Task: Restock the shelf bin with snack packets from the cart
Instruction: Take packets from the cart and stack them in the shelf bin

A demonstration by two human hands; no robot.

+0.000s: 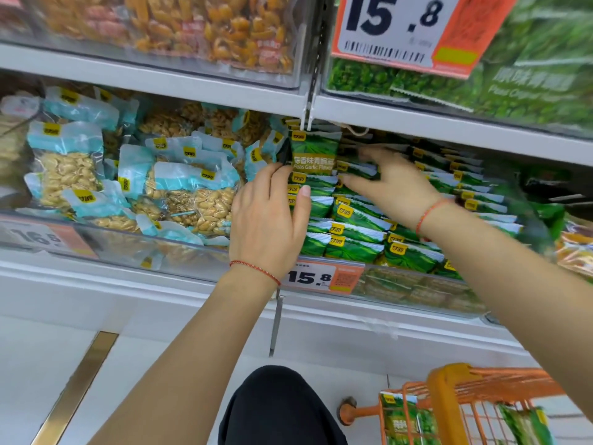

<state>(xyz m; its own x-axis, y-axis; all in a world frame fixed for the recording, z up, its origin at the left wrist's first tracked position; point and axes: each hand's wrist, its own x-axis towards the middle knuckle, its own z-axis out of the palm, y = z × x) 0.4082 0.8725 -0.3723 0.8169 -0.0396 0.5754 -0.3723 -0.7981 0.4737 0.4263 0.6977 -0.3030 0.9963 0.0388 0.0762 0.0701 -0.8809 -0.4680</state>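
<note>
White store shelving [167, 80] filled the view, with clear-fronted bins on two levels and a pale floor below. On the lower level, right of a vertical divider, the shelf bin [417, 292] held rows of green snack packets [353, 248] stacked on edge, each bearing a yellow logo. An orange price tag [321, 277] reading 15.8 was fixed to the bin's clear front.

The left hand [269, 226] rested at the left end of the green rows, fingers extended upward and lightly bent against the packet faces, thumb lying along the packets; it pressed on them and no grasp was seen. One upright packet [316, 152], printed "Peas Garlic Flavor", stood just above those fingertips at the back of the bin.

The right hand [391, 184] reached deeper into the bin, palm down. Its fingers were on a small bundle of green packets [359, 167] at the top of the stack. Motion blur prevented a firm reading of whether the fingers closed round the bundle or merely lay upon it. A red cord bracelet circled each wrist.

To the left, a neighbouring bin [128, 242] contained pale blue packs of peanuts [70, 175]. At the lower right, an orange cart [455, 399] stood on the floor with further green packets [401, 419] inside.
</note>
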